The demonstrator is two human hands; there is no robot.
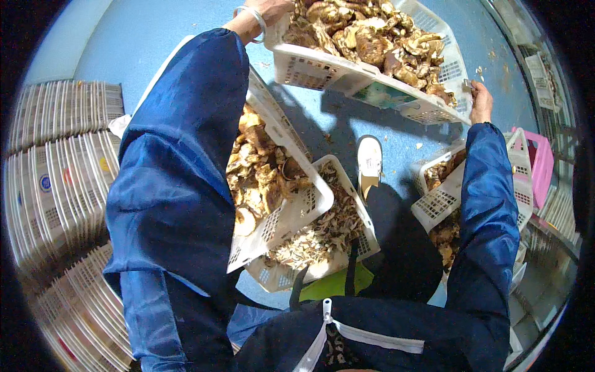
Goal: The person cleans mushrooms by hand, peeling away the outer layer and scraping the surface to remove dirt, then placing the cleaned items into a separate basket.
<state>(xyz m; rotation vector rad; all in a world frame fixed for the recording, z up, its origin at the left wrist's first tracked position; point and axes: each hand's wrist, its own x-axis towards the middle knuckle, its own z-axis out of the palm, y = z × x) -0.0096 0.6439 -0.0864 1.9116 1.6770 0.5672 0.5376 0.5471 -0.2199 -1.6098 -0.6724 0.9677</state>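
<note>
A white perforated plastic basket (307,69) heaped with large brown-and-cream mushrooms (372,44) is held by its two ends above the blue floor, slightly tilted. My left hand (269,10), with a pale bangle at the wrist, grips its left end; the fingertips lie partly out of the picture. At the right end my right hand (481,100) is closed on the rim, with a small metal piece showing by the thumb. Below, a second basket of mushrooms (320,195) overlaps a basket (367,232) of mushroom trimmings (320,237).
Tall stacks of nested white baskets (60,186) line the left. More mushroom baskets (437,204) stand by my right forearm, near a pink plastic object (541,167). My shoe (370,156) is on the blue floor (399,139); shelving with baskets runs along the right.
</note>
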